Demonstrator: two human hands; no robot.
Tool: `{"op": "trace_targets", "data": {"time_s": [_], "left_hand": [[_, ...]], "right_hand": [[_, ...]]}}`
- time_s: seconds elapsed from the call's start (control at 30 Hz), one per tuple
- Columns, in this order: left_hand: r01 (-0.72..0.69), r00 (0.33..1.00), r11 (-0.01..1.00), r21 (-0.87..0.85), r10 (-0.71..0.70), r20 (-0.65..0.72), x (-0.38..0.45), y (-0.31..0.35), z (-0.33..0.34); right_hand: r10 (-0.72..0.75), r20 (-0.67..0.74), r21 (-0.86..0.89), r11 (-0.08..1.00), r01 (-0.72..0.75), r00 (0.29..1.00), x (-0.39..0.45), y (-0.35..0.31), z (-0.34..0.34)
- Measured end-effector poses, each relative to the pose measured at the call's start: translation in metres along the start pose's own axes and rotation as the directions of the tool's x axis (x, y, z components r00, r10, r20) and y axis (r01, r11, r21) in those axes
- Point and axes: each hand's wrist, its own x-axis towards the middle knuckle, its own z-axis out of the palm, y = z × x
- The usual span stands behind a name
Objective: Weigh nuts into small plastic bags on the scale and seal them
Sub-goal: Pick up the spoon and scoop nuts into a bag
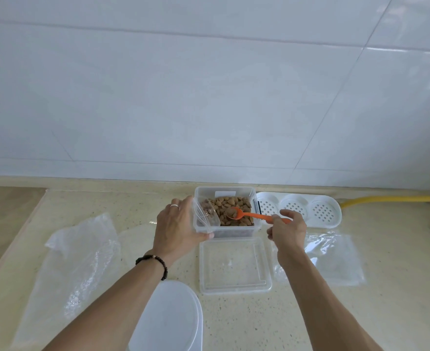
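Observation:
A clear plastic box (249,193) full of brown almonds (230,202) stands on the counter by the wall. My left hand (177,228) holds a small clear bag (207,214) open over the box's left side; a few nuts lie inside it. My right hand (286,228) grips the handle of an orange scoop (244,214), whose bowl carries nuts just above the pile. A white round scale (168,317) sits at the near edge, partly behind my left forearm.
The box's clear lid (234,267) lies in front of it. A large crumpled plastic sheet (74,262) lies to the left, and a stack of clear bags (335,259) lies to the right. A white perforated tray (320,211) and a yellow hose (396,199) lie by the wall.

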Motion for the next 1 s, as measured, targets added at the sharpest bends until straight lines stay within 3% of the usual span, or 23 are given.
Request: {"op": "trace_targets", "data": {"time_s": [0.23, 0.37, 0.43, 0.53, 0.6, 0.67, 0.8, 1.0], "left_hand": [[0.013, 0.999, 0.999, 0.035, -0.015, 0.043, 0.015, 0.01, 0.001], [0.012, 0.998, 1.0, -0.003, -0.012, 0.061, 0.023, 0.013, 0.002], [0.003, 0.999, 0.999, -0.054, 0.0, 0.054, 0.025, 0.016, 0.001], [-0.032, 0.999, 0.988, -0.151, 0.038, 0.035, 0.025, 0.019, 0.0], [-0.042, 0.998, 0.98, -0.195, 0.048, 0.03, 0.024, 0.02, 0.0], [-0.032, 0.999, 0.978, -0.208, 0.041, 0.036, 0.024, 0.019, 0.001], [0.001, 0.999, 0.974, -0.225, 0.01, 0.048, 0.024, 0.017, 0.004], [0.034, 0.999, 0.978, -0.206, -0.026, 0.04, 0.021, 0.003, 0.003]], "right_hand": [[-0.02, 0.056, 0.124, 0.992, 0.013, 0.998, 0.001, -0.022, -0.012], [-0.179, 0.129, 0.056, 0.983, 0.173, 0.975, -0.009, -0.041, -0.012], [-0.325, 0.19, -0.059, 0.938, 0.341, 0.926, -0.017, -0.051, -0.01], [-0.527, 0.374, -0.17, 0.77, 0.615, 0.763, -0.033, -0.059, -0.006], [-0.582, 0.451, -0.191, 0.678, 0.71, 0.677, -0.04, -0.063, -0.005], [-0.602, 0.466, -0.19, 0.647, 0.738, 0.648, -0.042, -0.068, -0.007], [-0.581, 0.4, -0.171, 0.712, 0.681, 0.708, -0.041, -0.071, -0.011], [-0.343, 0.204, 0.067, 0.939, 0.336, 0.917, -0.021, -0.055, -0.016]]}}
